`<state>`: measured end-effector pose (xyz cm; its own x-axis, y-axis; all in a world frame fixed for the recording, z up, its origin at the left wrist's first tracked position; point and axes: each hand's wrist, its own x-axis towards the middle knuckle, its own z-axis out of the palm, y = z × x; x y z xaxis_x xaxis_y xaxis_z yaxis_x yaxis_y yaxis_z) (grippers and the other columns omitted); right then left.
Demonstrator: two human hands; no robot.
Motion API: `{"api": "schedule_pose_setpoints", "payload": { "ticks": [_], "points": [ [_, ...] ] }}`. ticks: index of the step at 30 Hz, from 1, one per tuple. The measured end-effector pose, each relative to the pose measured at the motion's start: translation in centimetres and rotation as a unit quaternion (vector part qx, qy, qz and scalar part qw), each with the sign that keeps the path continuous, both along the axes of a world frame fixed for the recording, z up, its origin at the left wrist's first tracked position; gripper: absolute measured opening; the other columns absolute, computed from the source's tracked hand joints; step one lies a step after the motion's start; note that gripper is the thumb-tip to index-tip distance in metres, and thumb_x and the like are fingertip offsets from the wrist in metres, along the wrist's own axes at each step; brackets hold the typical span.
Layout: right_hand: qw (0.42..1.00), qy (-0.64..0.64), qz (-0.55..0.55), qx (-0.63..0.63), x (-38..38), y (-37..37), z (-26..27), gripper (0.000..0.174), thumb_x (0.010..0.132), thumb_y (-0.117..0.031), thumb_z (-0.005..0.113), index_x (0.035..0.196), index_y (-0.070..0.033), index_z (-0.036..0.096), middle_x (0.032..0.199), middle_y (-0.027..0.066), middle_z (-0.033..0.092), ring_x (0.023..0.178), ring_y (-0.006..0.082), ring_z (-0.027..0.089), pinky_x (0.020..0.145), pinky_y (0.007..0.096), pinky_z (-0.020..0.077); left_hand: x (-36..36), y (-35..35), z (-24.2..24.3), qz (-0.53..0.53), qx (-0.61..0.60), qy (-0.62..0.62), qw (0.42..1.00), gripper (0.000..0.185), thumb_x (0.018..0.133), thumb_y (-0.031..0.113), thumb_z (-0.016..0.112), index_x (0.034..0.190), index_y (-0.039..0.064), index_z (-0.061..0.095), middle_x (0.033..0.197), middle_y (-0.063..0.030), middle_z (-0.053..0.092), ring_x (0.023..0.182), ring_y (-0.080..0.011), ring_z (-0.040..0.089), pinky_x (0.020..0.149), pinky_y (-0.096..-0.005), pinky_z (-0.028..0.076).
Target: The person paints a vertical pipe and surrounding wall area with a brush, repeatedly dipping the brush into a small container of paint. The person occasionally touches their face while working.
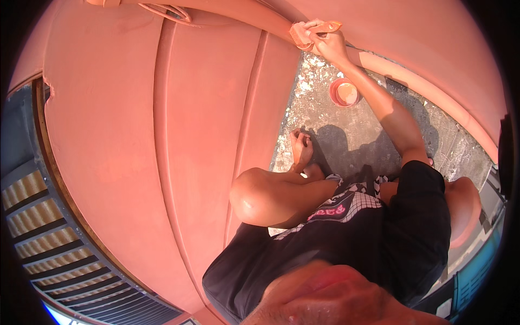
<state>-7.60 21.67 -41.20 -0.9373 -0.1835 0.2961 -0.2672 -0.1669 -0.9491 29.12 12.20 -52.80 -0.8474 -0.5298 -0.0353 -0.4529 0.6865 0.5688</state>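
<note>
My right hand (330, 44) is shut on the handle of a paintbrush (300, 35) at the top of the head view. The brush's paint-covered bristles lie at the lower part of the pink wall, by a rounded moulding or pipe (280, 26) in the corner. Below the hand, a small round paint container (343, 92) stands on the concrete floor, with pale pink paint inside. My left hand (301, 146) hangs low beside my bent knee, its fingers loosely curled and no object visible in it.
A pink wall (203, 101) with raised vertical ribs rises on the left. The concrete floor (365, 134) bears pale paint flecks. A looped cable (174, 14) hangs at the top left. A barred window or grille (57, 239) is at the lower left. A rounded pink ledge (426, 93) curves along the right wall.
</note>
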Motion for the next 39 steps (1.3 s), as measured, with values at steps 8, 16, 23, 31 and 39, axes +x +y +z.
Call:
{"api": "schedule_pose_setpoints", "payload": {
  "ticks": [8, 16, 23, 31, 39],
  "points": [
    [0.95, -0.164, -0.008, -0.265, 0.2, -2.9, 9.5, 0.01, 0.095, -0.01, 0.071, 0.105, -0.008, 0.074, 0.105, 0.0058, 0.077, 0.086, 0.0148, 0.07, 0.065, 0.0285, 0.0531, -4.5, -5.4, 8.8, -0.145, -0.006, -0.141, 0.979, 0.017, 0.093, 0.012, 0.069, 0.109, 0.006, 0.071, 0.138, -0.0203, 0.051, 0.129, -0.0391, 0.055, 0.105, -0.0503, 0.051],
    [0.808, -0.307, 0.048, -0.501, 0.0, -5.2, 12.3, 0.007, 0.093, -0.012, 0.073, 0.1, -0.009, 0.074, 0.098, 0.0052, 0.076, 0.085, 0.0163, 0.072, 0.066, 0.0315, 0.0556, -15.5, -8.4, 27.0, -0.232, 0.02, -0.246, 0.941, 0.027, 0.102, 0.021, 0.064, 0.124, 0.006, 0.068, 0.133, -0.0129, 0.061, 0.123, -0.0329, 0.061, 0.104, -0.0462, 0.052],
    [0.831, -0.444, -0.099, -0.318, -0.1, -4.2, -0.2, 0.014, 0.091, -0.007, 0.071, 0.105, -0.004, 0.07, 0.092, 0.0079, 0.073, 0.08, 0.015, 0.07, 0.063, 0.0328, 0.0518, -15.8, -3.4, 34.7, -0.314, -0.023, -0.346, 0.884, 0.038, 0.103, 0.03, 0.063, 0.133, 0.007, 0.06, 0.138, -0.0148, 0.058, 0.13, -0.0382, 0.057, 0.109, -0.05, 0.049],
    [0.973, -0.147, -0.166, -0.065, 2.0, -4.6, 6.5, 0.009, 0.092, -0.01, 0.073, 0.101, -0.012, 0.073, 0.092, 0.0099, 0.077, 0.088, 0.0298, 0.074, 0.079, 0.0414, 0.0545, -13.8, 0.4, 36.1, -0.314, -0.034, -0.418, 0.852, 0.046, 0.105, 0.035, 0.059, 0.141, 0.007, 0.055, 0.143, -0.0159, 0.054, 0.137, -0.0382, 0.052, 0.115, -0.0509, 0.045],
    [0.986, 0.015, -0.049, -0.157, -1.7, -2.5, 23.9, 0.003, 0.095, -0.016, 0.073, 0.092, -0.015, 0.072, 0.071, -0.0013, 0.071, 0.067, 0.0201, 0.071, 0.063, 0.0366, 0.0513, -12.9, -0.9, 35.4, -0.274, -0.022, -0.422, 0.864, 0.048, 0.105, 0.036, 0.058, 0.144, 0.009, 0.053, 0.146, -0.0162, 0.052, 0.138, -0.0385, 0.051, 0.116, -0.0508, 0.044]
  ]
}}
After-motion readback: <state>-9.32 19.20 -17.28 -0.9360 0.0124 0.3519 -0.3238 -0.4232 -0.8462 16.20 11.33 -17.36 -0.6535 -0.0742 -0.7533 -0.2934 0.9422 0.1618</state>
